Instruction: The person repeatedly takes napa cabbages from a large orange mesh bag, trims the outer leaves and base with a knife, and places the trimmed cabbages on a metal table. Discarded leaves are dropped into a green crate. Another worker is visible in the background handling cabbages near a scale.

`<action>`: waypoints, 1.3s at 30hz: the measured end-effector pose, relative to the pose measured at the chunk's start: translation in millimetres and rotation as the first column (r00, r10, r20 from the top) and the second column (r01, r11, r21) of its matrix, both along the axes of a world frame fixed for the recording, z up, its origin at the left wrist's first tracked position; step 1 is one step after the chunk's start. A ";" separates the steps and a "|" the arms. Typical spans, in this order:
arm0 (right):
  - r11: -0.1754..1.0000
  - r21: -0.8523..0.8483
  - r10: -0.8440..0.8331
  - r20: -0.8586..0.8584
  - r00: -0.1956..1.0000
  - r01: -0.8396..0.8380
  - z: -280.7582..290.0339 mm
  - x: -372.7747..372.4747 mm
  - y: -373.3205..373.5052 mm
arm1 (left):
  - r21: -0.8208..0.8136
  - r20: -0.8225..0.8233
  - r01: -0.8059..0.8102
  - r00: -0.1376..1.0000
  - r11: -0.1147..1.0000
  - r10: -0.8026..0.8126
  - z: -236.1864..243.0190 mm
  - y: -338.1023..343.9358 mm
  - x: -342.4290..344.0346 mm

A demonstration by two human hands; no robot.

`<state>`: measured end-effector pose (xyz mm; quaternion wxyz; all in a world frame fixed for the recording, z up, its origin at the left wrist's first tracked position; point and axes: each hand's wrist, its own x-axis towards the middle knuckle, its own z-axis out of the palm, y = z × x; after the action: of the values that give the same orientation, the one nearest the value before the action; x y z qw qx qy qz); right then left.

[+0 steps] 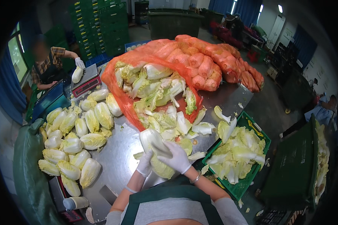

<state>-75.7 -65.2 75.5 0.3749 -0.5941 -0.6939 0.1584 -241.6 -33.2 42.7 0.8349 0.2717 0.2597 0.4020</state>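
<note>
A pale napa cabbage (151, 141) is held between my two white-gloved hands above the metal table. My left hand (145, 163) is closed against its lower left side, while my right hand (175, 156) grips it from the right. Part of the cabbage is hidden behind the right fingers, and its leafy yellow-green end points toward me. Just beyond lies an opened orange mesh sack (114, 88) with napa cabbages (154, 71) inside. Loose leaves (171, 122) spill from its mouth and reach close to my hands.
Several trimmed cabbages (92, 141) lie to the left, near a bottle (76, 203). A green crate (267, 140) full of leaves stands at right, beside a large green bin (289, 176). Full mesh sacks (202, 69) sit behind. A co-worker (49, 65) handles a cabbage by a scale (87, 85).
</note>
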 end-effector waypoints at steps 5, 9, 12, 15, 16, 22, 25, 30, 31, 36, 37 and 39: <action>0.988 -0.148 0.048 0.067 0.997 -0.037 -5.2 -6.3 -3.3 | 0.141 -0.197 -0.104 0.972 0.985 0.131 0.2 -1.4 9.5; 0.990 -0.138 0.011 0.041 0.999 -0.005 -9.6 -13.2 -3.5 | 0.181 -0.229 -0.087 0.965 0.980 0.129 7.5 -0.7 11.2; 0.994 -0.107 0.019 -0.002 1.000 -0.019 -16.8 -17.5 -1.2 | 0.140 -0.222 -0.152 0.958 0.978 0.181 4.5 -4.8 10.7; 0.999 -0.051 -0.013 0.048 0.999 0.015 -28.4 -21.9 -1.0 | 0.162 -0.284 -0.161 0.937 0.974 0.202 2.6 -7.1 9.3; 0.998 -0.054 -0.024 0.058 0.998 0.027 -30.2 -22.0 -1.1 | 0.207 -0.316 -0.162 0.922 0.965 0.223 -0.7 -6.8 9.1; 0.980 -0.145 -0.164 -0.175 0.971 0.139 -25.8 6.2 9.7 | 0.032 -0.045 -0.013 0.999 0.999 0.014 -1.9 -3.1 -15.1; 0.971 -0.034 -0.236 -0.304 0.923 0.237 -26.7 61.5 26.1 | -0.187 0.250 0.124 0.965 0.975 -0.075 -16.5 -7.4 -47.2; 0.982 -0.065 -0.177 -0.030 0.984 0.175 8.9 42.0 11.5 | -0.063 0.208 0.109 0.974 0.992 -0.094 -0.1 -6.1 -45.7; 0.999 -0.027 -0.048 -0.167 0.985 0.044 5.0 28.8 0.7 | -0.033 0.152 0.103 0.984 0.994 -0.097 4.3 -7.5 -40.8; 0.999 0.054 0.000 0.061 0.998 -0.003 8.0 -16.9 -9.4 | 0.165 -0.118 -0.010 0.993 0.986 0.030 35.9 -21.5 -17.9; 1.000 0.015 -0.020 0.064 0.998 0.019 7.0 -16.7 -10.9 | 0.193 -0.152 -0.010 0.988 0.981 0.040 38.3 -23.1 -15.8; 0.993 -0.112 -0.050 -0.123 0.991 0.037 8.9 -13.8 -4.9 | 0.251 -0.170 -0.036 0.982 0.967 0.081 42.9 -30.7 -12.9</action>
<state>-89.5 -70.1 84.4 0.3878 -0.6177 -0.6461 0.2251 -254.4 -63.9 85.6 0.7556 0.4007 0.2896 0.4298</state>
